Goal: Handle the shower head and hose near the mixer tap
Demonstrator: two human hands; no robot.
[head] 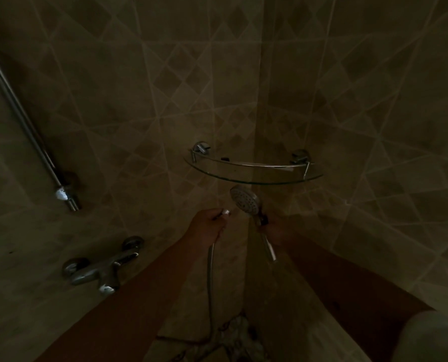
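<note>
Holding the hose [210, 259] end, the left hand [209, 226] curls round it just left of the shower head [244, 200]. Right hand [276, 229] grips the shower head's handle, face turned up, likely for inspection. Hands sit apart. Glass shelf [254, 176] directly above it; tap [101, 265] and rail [21, 118] far left.

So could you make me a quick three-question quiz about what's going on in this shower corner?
1. True or false: the shower head is above the glass corner shelf.
2. Which hand grips the hose? A) left hand B) right hand
3. Fill in: the mixer tap is mounted on the tiled ____.

Key: 1 false, it is just below the shelf; 2 A, the right hand holds the shower head's handle; 3 wall.
</note>
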